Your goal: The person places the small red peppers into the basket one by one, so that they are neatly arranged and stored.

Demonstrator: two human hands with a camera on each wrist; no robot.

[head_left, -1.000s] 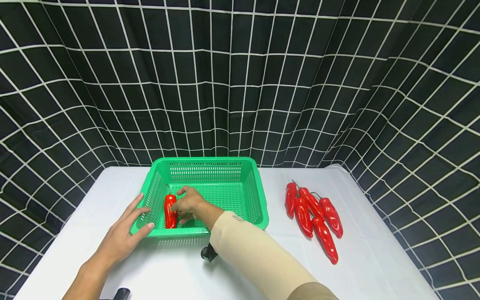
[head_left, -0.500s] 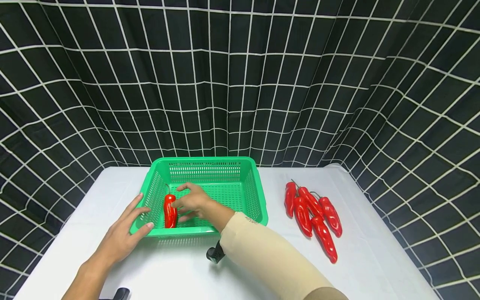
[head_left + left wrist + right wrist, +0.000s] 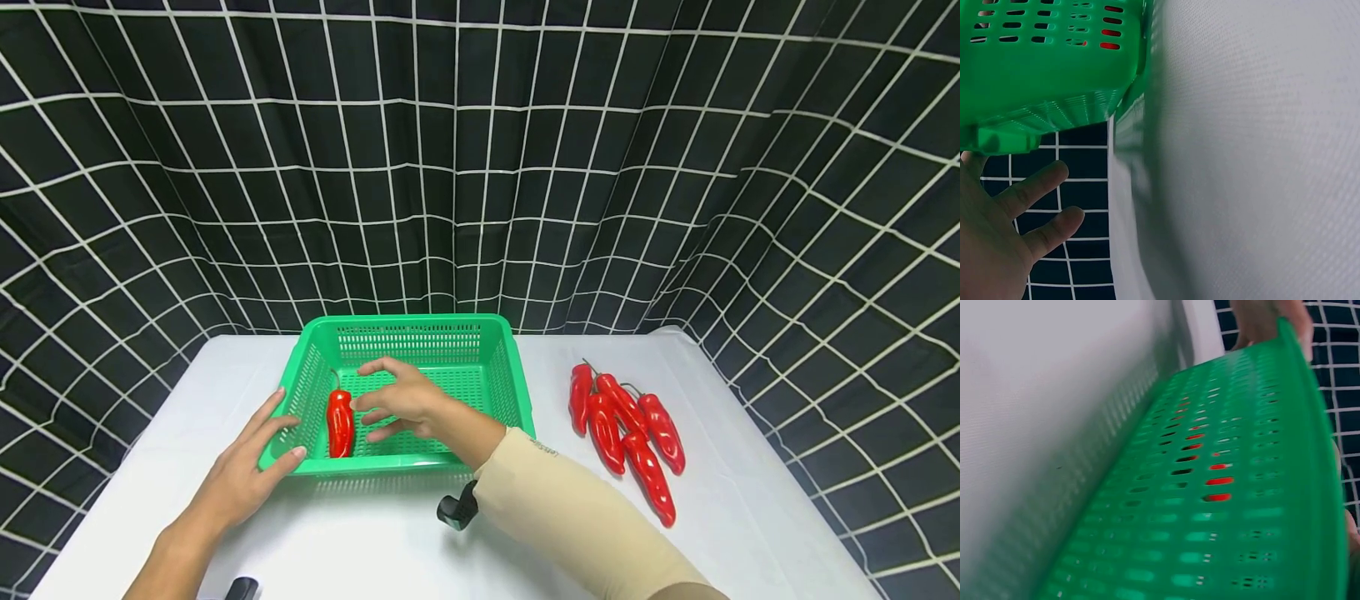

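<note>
A long red pepper (image 3: pixel 340 423) lies lengthwise at the left side inside the green plastic basket (image 3: pixel 405 461), its stem toward the back. Over the basket, just right of that pepper, my right hand (image 3: pixel 411 402) hangs with fingers spread and nothing in its grasp. My left hand (image 3: pixel 243 475) rests at the basket's front left corner, with thumb and fingers around the rim. From the left wrist, the hand (image 3: pixel 997 231) shows two straight fingers apart from the basket wall (image 3: pixel 1041 72). Through slots in the basket wall (image 3: pixel 1147 519), the right wrist view catches bits of red.
Several more red peppers (image 3: pixel 605 429) lie in a loose cluster on the white tabletop (image 3: pixel 735 500), right of the basket. A black curtain with a white grid (image 3: pixel 480 167) stands behind and at both sides.
My right hand has let go of the pepper in the basket and drawn away to the right, its fingers spreading. The left hand and the peppers have stayed put.
</note>
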